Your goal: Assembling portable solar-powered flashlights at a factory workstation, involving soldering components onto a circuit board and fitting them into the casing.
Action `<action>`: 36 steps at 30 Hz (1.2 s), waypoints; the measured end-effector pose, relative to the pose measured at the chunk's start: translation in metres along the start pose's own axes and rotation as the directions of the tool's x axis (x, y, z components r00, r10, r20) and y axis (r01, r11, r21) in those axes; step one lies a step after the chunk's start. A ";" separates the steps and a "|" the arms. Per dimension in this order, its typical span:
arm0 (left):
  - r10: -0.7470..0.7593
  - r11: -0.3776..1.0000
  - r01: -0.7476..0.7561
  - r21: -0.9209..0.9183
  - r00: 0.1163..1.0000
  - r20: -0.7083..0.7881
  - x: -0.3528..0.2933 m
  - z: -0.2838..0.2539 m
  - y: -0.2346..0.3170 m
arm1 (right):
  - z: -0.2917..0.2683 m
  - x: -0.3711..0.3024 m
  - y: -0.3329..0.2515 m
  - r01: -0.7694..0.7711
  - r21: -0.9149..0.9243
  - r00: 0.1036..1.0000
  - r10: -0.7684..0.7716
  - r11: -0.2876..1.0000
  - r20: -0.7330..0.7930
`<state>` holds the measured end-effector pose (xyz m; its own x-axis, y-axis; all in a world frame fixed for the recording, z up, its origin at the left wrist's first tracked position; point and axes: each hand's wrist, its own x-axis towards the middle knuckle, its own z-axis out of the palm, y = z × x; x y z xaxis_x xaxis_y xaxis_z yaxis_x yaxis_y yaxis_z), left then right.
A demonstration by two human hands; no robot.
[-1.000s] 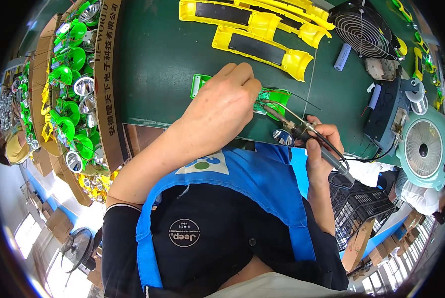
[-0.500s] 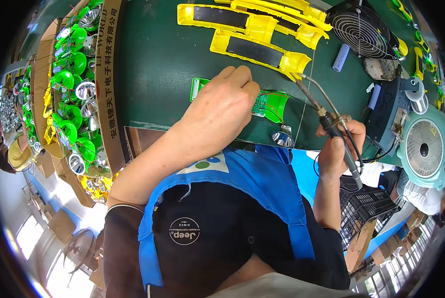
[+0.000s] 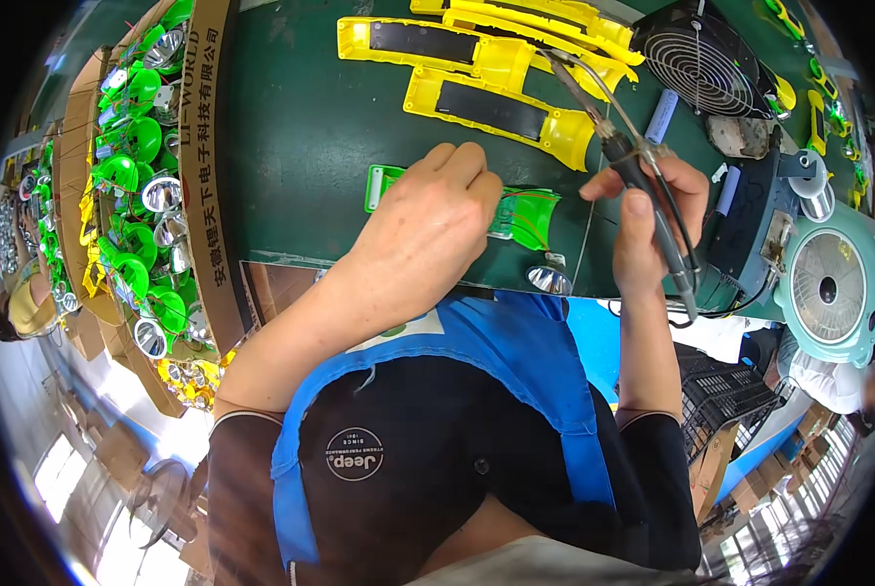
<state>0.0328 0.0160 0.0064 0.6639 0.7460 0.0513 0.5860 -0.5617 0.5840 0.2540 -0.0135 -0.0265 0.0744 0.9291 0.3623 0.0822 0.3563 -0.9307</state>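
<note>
My left hand (image 3: 435, 217) lies curled over a green plastic flashlight housing (image 3: 533, 219), its fingers bent together. What the fingertips pinch is hidden beneath the hand. At the housing's right end, thin red wires run along the inside, and a small silver reflector (image 3: 549, 280) lies by the table's near edge. My right hand (image 3: 637, 239) grips a dark-handled soldering iron (image 3: 625, 161) with a thin curved tube beside its shaft. The tip points away from me, in front of the yellow half shells (image 3: 501, 109), apart from the green housing.
A cardboard box (image 3: 208, 176) at the left holds many green housings with reflectors. Far right stand a black fan with a wire guard (image 3: 696, 68), a blue cylindrical cell (image 3: 662, 115), a soldering station with a solder spool (image 3: 750, 230) and a pale green fan (image 3: 828, 283).
The soldering iron has swung away from me and slightly left, its tip passing from the nearer yellow shell to the farther ones. My left hand stays over the green housing.
</note>
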 end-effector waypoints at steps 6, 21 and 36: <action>0.037 0.990 -0.053 -0.131 0.992 -0.124 0.001 -0.023 -0.006 | -0.004 0.006 0.013 0.290 -0.082 0.954 -0.282 0.953 0.099; -0.334 0.759 0.198 -0.620 0.936 -0.109 -0.003 -0.012 -0.038 | -0.036 -0.011 0.018 0.397 -0.346 0.914 -0.331 0.850 0.235; 0.166 0.972 -0.160 0.173 0.986 -0.017 0.023 -0.011 -0.051 | -0.020 0.011 -0.001 -0.630 0.059 0.774 0.618 0.775 0.136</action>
<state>0.0134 0.0656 -0.0130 0.7439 0.6486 0.1611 0.5436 -0.7274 0.4188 0.2746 -0.0059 -0.0209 -0.0272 0.9529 -0.3020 -0.0418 -0.3030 -0.9521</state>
